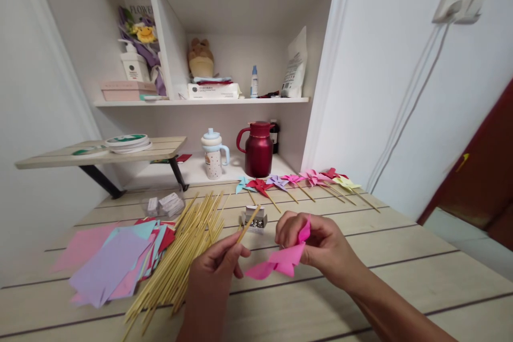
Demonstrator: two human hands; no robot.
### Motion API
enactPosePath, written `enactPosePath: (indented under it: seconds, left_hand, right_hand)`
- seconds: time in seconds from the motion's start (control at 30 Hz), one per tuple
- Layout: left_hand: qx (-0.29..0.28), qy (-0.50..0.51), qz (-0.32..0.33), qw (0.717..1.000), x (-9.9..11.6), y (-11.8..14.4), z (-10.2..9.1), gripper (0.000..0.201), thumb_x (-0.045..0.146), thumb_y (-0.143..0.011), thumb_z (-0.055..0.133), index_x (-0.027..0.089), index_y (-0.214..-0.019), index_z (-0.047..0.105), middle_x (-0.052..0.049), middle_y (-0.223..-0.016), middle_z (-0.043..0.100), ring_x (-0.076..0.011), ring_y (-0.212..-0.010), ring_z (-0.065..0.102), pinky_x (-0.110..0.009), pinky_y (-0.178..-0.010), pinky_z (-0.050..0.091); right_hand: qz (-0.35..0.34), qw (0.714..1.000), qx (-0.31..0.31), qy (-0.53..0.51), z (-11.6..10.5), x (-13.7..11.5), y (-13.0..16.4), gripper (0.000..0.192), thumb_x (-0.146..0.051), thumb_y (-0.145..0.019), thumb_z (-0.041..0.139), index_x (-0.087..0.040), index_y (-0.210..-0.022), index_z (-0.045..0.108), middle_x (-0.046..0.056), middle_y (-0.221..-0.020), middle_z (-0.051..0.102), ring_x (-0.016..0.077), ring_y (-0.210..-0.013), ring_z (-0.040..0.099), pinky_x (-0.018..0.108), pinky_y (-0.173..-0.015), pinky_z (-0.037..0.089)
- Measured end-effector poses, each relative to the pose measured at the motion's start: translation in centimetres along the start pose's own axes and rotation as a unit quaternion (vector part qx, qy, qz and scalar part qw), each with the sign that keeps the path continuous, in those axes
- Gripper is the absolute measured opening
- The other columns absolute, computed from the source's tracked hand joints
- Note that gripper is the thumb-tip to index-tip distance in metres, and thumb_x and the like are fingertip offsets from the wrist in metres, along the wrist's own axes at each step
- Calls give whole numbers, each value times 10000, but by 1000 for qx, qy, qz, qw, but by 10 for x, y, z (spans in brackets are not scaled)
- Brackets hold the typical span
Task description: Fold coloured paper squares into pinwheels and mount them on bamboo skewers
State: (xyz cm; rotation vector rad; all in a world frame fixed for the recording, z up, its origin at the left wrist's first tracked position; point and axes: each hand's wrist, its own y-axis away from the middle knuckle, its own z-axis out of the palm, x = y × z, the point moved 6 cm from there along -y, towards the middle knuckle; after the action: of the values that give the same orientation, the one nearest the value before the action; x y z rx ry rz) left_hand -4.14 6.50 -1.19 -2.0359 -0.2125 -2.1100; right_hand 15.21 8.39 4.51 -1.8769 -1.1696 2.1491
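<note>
Head view: our left hand pinches a bamboo stick between closed fingers. Our right hand grips the folded pink paper pinwheel, fingers curled tight.

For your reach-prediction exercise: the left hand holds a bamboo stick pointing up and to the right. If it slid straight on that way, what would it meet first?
Probably the small box of pins: the stick in the left hand already points at it, though depth is unclear.

sticks right of paper sheets
</note>
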Motion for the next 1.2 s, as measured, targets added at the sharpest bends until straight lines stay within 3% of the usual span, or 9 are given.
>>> enactPosePath:
  seconds: [0.1,0.27,0.5,0.67,0.93,1.2]
  left_hand:
    - [26,-18,29,999,6,4,-2,309,428,-662,757,226,-891,799,-31,-715,763,-128,-535,574,-233,-542,476]
    - [54,-56,51,996,7,8,-7,293,418,-675,760,256,-916,800,-29,-807,793,-184,-670,679,-257,-622,538]
    - [57,-93,114,988,14,10,-11,230,337,-686,718,283,-891,807,-9,-828,793,-201,-725,713,-270,-687,576]
    - [61,-111,134,983,16,12,-10,202,355,-701,702,296,-864,807,-11,-906,796,-233,-887,726,-301,-815,566]
    - [29,-91,70,993,9,6,-5,248,367,-688,701,230,-873,794,-37,-878,794,-253,-839,725,-319,-748,569]
    - [72,-84,77,991,8,9,-10,253,438,-670,759,246,-829,801,-49,-844,790,-267,-837,717,-355,-795,555]
  right_hand:
    - [-14,1000,7,17,0,-3,0,80,-156,-811,728,-213,-781,681,22,-771,640,182,-766,599,319,-672,472]
    - [-70,995,21,72,1,-14,1,86,-133,-819,714,-217,-811,699,34,-793,671,197,-790,617,342,-696,484]
    - [-134,981,55,133,0,-22,1,147,-82,-812,702,-226,-843,713,31,-768,697,199,-782,622,352,-687,497]
    - [-163,971,40,170,3,-24,1,174,-63,-809,697,-224,-871,719,34,-773,705,196,-778,628,365,-694,514]
    - [-139,976,39,161,2,-22,1,151,-78,-815,682,-224,-845,711,31,-769,697,194,-771,628,358,-681,512]
    - [-123,978,13,166,4,-17,1,108,-130,-830,700,-231,-866,719,44,-789,693,202,-778,624,363,-679,508]
